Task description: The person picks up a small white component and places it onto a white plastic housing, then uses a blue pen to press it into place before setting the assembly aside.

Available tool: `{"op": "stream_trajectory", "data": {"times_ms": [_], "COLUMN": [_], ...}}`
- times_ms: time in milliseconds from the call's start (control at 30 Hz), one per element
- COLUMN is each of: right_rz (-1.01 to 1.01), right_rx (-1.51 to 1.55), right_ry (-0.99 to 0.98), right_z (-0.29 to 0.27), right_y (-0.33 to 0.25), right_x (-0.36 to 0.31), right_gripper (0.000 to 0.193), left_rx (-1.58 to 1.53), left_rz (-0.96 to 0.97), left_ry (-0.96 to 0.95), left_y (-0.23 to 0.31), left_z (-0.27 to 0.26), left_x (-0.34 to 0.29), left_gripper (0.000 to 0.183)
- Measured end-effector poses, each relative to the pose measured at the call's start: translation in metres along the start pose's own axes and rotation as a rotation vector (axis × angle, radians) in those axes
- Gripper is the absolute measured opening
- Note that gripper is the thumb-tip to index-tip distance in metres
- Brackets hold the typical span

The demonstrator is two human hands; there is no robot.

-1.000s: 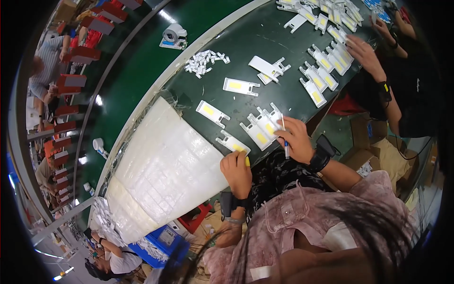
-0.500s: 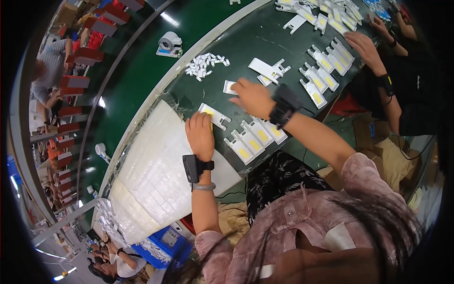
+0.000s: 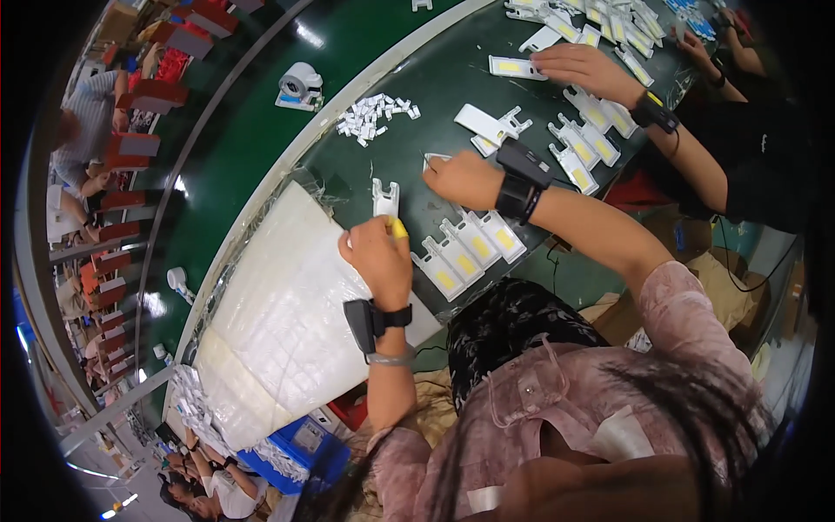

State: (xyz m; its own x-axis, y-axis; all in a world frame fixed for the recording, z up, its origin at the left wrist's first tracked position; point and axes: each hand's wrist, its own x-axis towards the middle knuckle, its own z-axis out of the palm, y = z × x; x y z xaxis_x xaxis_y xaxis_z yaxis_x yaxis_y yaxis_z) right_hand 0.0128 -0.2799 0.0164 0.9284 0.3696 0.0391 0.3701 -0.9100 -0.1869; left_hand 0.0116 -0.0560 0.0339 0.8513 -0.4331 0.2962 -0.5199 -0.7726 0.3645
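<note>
My left hand (image 3: 380, 259) is closed round the lower end of a flat white forked piece (image 3: 385, 202), its prongs pointing away from me; a bit of yellow shows beside the fingers. My right hand (image 3: 467, 181) has its fingers curled together over a small white flat piece (image 3: 435, 158), mostly hidden beneath them. Just nearer to me lies a row of several white forked pieces with yellow panels (image 3: 459, 254). Beyond the right hand, a plain white cover-like piece (image 3: 481, 123) rests on another forked piece (image 3: 513, 129).
Small white blocks (image 3: 377, 117) form a heap on the dark green table. At left is a white wrapped sheet (image 3: 270, 322). A co-worker's hand (image 3: 587, 70) holds a yellow-panelled piece (image 3: 515, 67) near more rows and a far pile. A tape roll (image 3: 300, 83) stands beyond the rim.
My left hand has turned its forked piece so that the prongs point away, and drawn it slightly nearer. My right hand's fingers have curled in. The co-worker's hand has brought a piece leftward.
</note>
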Motion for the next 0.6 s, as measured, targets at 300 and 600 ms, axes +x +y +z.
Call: {"op": "stream_trajectory", "data": {"times_ms": [300, 600], "right_rz": [0.155, 0.347], "right_rx": [0.202, -0.204], "right_ry": [0.187, 0.272], "right_z": [-0.001, 0.017], "right_y": [0.017, -0.020], "right_x": [-0.049, -0.020], "right_gripper": [0.032, 0.010], "left_rx": [-0.191, -0.114], "left_rz": [-0.164, -0.195], "left_ry": [-0.102, -0.084], "left_y": [0.033, 0.034], "left_z": [0.002, 0.013], "left_x": [-0.018, -0.020], "left_gripper": [0.028, 0.024]}}
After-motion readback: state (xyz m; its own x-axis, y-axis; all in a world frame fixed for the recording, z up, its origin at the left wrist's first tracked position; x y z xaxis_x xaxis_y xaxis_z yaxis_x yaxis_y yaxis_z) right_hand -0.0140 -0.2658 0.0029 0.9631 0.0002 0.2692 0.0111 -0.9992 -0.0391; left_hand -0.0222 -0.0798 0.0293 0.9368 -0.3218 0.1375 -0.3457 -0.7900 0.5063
